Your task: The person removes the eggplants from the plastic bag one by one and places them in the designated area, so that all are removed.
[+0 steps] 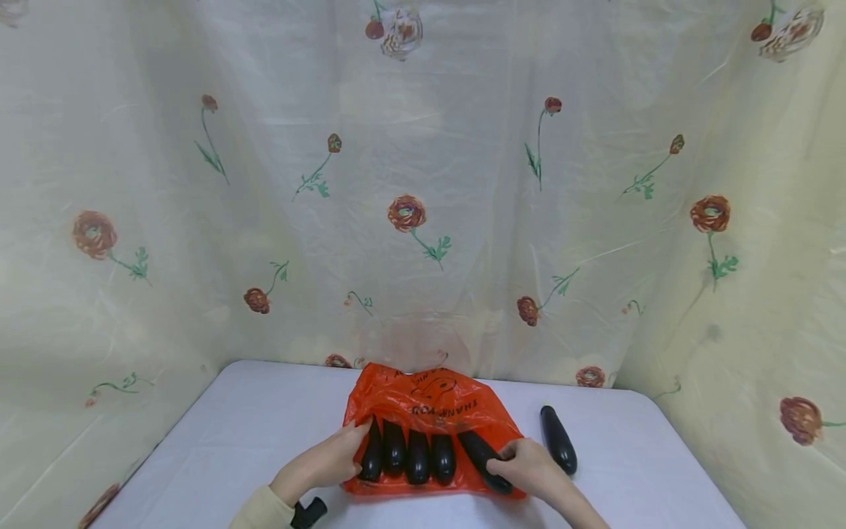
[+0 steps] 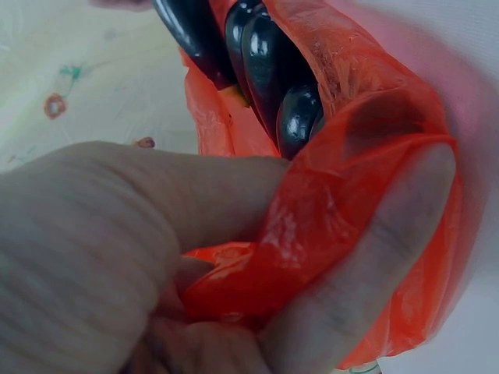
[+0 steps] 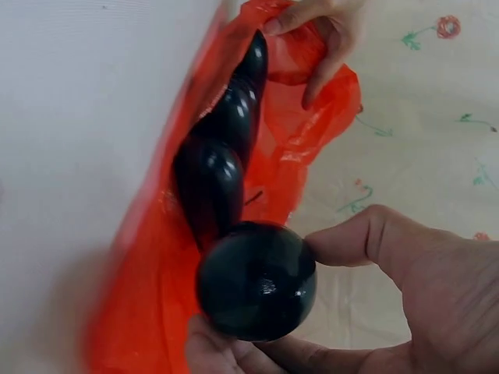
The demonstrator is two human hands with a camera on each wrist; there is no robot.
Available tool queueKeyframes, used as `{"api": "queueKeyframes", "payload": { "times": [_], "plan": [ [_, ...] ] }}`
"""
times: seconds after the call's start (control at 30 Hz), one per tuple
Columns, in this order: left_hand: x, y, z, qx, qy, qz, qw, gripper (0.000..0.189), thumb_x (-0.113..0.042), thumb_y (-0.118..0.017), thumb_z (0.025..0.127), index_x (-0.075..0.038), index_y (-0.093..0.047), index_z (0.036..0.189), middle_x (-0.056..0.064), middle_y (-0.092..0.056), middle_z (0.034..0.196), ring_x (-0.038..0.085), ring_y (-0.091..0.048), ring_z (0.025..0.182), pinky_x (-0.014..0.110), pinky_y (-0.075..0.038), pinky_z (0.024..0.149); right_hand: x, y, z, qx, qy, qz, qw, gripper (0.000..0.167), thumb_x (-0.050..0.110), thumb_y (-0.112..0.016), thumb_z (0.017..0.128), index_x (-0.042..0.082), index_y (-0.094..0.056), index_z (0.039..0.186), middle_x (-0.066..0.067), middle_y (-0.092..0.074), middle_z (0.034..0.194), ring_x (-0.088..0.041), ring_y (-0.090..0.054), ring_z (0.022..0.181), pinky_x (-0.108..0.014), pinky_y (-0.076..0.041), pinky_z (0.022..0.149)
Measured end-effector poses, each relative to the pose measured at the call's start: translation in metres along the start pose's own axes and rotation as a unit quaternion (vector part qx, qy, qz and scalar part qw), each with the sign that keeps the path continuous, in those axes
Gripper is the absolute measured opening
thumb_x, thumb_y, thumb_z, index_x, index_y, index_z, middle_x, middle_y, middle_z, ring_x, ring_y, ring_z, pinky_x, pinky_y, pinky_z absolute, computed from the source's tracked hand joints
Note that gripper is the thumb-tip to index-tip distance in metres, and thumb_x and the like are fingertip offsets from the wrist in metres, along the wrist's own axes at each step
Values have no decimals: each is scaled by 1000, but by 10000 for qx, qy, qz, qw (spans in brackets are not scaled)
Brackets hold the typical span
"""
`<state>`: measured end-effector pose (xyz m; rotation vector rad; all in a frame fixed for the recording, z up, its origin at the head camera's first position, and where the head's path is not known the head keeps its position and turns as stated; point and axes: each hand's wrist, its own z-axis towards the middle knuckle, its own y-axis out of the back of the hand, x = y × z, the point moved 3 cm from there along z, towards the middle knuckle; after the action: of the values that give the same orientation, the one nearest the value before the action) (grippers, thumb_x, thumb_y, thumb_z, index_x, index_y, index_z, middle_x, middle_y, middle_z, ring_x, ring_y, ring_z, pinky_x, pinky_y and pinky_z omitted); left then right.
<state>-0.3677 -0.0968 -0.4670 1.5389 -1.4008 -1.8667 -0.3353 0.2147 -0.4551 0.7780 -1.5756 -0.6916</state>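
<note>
A red plastic bag (image 1: 429,397) printed with THANK YOU lies on the table, its mouth toward me. Several dark eggplants (image 1: 418,457) stand side by side in its opening. My left hand (image 1: 338,452) pinches the bag's edge at the left; the left wrist view shows the red film (image 2: 312,226) between thumb and fingers. At the right side of the mouth, my right hand (image 1: 529,466) grips another eggplant (image 1: 482,459), its far end pointing into the bag. In the right wrist view, the rounded end of that eggplant (image 3: 257,280) sits between thumb and fingers.
One more eggplant (image 1: 559,439) lies on the white table (image 1: 264,411) to the right of the bag. A floral curtain (image 1: 423,184) hangs behind and along both sides of the table. A black strap (image 1: 308,512) shows by the left wrist.
</note>
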Motion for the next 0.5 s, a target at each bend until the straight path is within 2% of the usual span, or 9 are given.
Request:
{"api": "queueKeyframes", "payload": {
  "times": [0.2,0.5],
  "plan": [
    [-1,0,0,30,90,-6,10000,78,7,-70,79,4,-33,147,22,-38,150,36,-45,133,53,-43,103,3,9,-7,-47,177,-213,9996,27,27,-72,75,2,-70,85,-2,-63,77,-16,-54,71,-29,-50,61],
    [-1,-1,1,23,75,-9,10000,78,8,-71,78,5,-33,146,22,-38,150,36,-44,134,54,-41,104,6,16,-14,-187,383,-224,9988,23,27,-72,74,5,-69,80,0,-61,72,-14,-53,67,-26,-45,57]
  ]
}}
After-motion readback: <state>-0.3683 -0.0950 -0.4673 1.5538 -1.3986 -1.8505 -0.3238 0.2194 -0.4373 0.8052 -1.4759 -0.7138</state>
